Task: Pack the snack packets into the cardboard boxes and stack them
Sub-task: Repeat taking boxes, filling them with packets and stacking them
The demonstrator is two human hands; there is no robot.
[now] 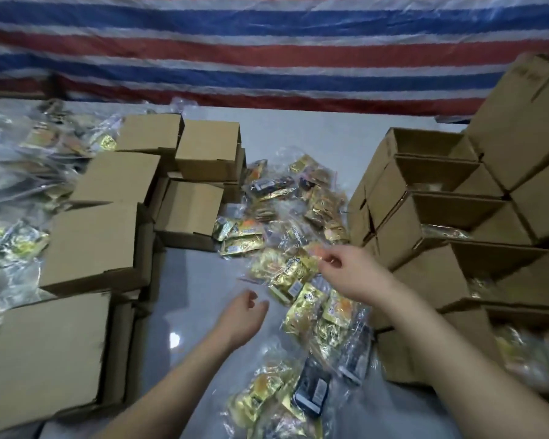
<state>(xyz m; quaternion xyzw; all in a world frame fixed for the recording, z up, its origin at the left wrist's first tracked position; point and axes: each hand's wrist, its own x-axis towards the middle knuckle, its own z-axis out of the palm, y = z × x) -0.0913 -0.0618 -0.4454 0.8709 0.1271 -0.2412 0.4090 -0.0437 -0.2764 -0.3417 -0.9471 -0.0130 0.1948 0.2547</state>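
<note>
Clear bags of gold and dark snack packets (298, 217) lie heaped on the pale floor in the middle. My right hand (349, 274) is over the heap, and its thumb and fingers pinch the top edge of one clear bag of gold packets (286, 274). My left hand (244, 315) hovers just left of that bag with its fingers loosely curled and nothing in it. Closed cardboard boxes (92, 245) sit in stacks on the left. Open cardboard boxes (438, 210) stand in rows on the right, some with packets inside.
More bagged packets (16, 172) are piled at the far left behind the closed boxes. Taller stacked boxes (526, 128) rise at the far right. A red, white and blue striped tarpaulin (267, 49) hangs along the back. Bare floor (184, 299) shows by my left hand.
</note>
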